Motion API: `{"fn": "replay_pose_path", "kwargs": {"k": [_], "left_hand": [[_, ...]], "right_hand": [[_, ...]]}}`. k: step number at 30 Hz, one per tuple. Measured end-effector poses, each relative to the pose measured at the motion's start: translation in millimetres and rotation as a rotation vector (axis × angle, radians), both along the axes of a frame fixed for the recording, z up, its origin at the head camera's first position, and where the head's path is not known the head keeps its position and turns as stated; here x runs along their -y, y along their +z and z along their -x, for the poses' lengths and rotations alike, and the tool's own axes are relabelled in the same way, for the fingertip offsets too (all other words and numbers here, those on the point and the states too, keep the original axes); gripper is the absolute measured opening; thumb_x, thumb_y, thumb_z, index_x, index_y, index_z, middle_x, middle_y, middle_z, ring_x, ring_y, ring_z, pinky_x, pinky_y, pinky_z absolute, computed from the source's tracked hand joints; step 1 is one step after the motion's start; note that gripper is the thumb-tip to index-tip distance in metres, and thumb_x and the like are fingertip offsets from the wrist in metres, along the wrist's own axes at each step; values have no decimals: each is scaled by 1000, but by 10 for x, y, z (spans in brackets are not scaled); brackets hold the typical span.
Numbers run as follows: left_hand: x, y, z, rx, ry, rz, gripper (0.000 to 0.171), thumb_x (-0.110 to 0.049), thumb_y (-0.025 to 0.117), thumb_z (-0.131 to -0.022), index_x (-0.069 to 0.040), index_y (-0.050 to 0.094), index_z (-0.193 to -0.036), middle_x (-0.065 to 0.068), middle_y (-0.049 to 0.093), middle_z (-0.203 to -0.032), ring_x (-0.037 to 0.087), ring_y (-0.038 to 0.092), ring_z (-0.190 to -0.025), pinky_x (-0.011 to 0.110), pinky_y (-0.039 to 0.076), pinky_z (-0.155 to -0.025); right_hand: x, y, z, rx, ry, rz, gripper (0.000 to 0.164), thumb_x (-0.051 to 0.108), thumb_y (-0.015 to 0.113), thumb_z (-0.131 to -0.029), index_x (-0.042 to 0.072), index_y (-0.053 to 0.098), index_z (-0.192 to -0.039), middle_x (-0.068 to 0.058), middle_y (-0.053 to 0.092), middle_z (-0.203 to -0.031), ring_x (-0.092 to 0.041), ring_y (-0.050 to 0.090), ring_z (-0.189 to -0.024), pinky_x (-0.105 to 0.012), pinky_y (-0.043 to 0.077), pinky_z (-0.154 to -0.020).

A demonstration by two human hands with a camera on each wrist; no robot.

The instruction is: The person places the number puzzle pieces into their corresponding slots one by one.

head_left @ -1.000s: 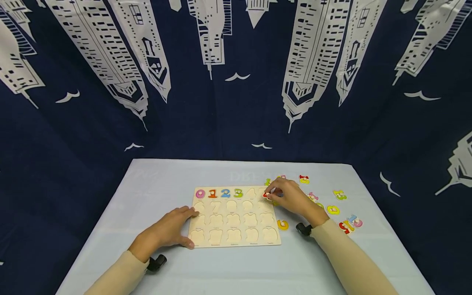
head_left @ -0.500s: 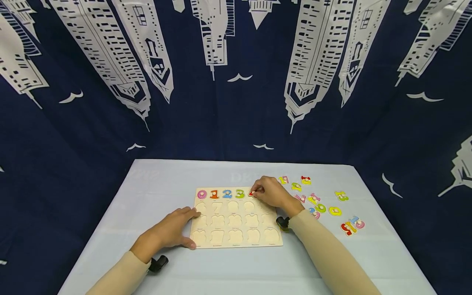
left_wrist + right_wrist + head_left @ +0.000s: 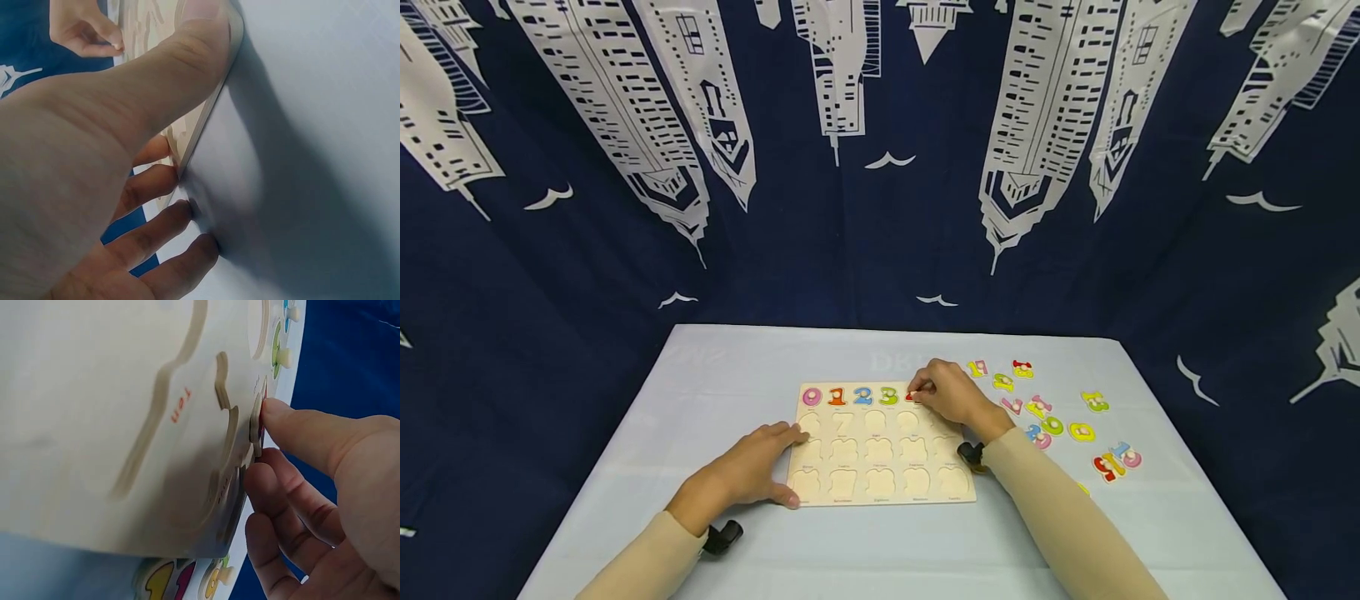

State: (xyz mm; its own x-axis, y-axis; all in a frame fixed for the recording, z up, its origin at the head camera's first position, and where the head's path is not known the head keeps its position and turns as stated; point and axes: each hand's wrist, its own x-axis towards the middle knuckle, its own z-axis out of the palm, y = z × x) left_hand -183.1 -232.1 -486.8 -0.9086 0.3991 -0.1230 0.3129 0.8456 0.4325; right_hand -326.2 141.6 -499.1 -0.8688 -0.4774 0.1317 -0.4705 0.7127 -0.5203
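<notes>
A wooden number puzzle board (image 3: 857, 467) lies flat on the table. Its top row holds a pink 0 (image 3: 811, 397), a red 1 (image 3: 837, 397), a blue 2 (image 3: 863, 396) and a green 3 (image 3: 888, 395). Right of the 3, my right hand (image 3: 955, 393) pinches a red number piece (image 3: 910, 397) between thumb and fingers at the recess. In the right wrist view that piece (image 3: 257, 425) stands tilted against the board; its digit is mostly hidden. My left hand (image 3: 741, 467) rests on the board's left edge, its thumb (image 3: 187, 53) over the near corner, fingers extended along the side.
Several loose number pieces lie right of the board, among them a yellow 0 piece (image 3: 1082, 432), a red-and-yellow piece (image 3: 1022, 368) and a cluster (image 3: 1116, 462). My right forearm (image 3: 1060, 508) covers part of the table there. A dark patterned cloth (image 3: 850, 233) hangs behind.
My right hand has moved left from the board's top right corner to the recess beside the 3, carrying the red piece. The left hand keeps its place on the board.
</notes>
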Motion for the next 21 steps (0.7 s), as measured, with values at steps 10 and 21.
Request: {"fn": "replay_pose_path", "kwargs": {"k": [10,21], "left_hand": [[7,-8,-23,11,13,5,101,-34,113,-74,-5,67,-159,25,63,-167,50,60,-157,67,50,-134],[12,-5,-20,4,10,12,101,-36,112,-75,-7,66,-160,22,65,-166,47,62,-154,66,52,-132]], "right_hand": [[17,-51,-4,-8,2,-18,8,11,89,-104,16,93,-109,3,85,-96,-9,66,-85,-28,57,-81],[-15,-18,-66,-16,14,-7,16,10,88,-103,10,90,-119,1,81,-96,-11,66,-87,-30,58,-82]]}}
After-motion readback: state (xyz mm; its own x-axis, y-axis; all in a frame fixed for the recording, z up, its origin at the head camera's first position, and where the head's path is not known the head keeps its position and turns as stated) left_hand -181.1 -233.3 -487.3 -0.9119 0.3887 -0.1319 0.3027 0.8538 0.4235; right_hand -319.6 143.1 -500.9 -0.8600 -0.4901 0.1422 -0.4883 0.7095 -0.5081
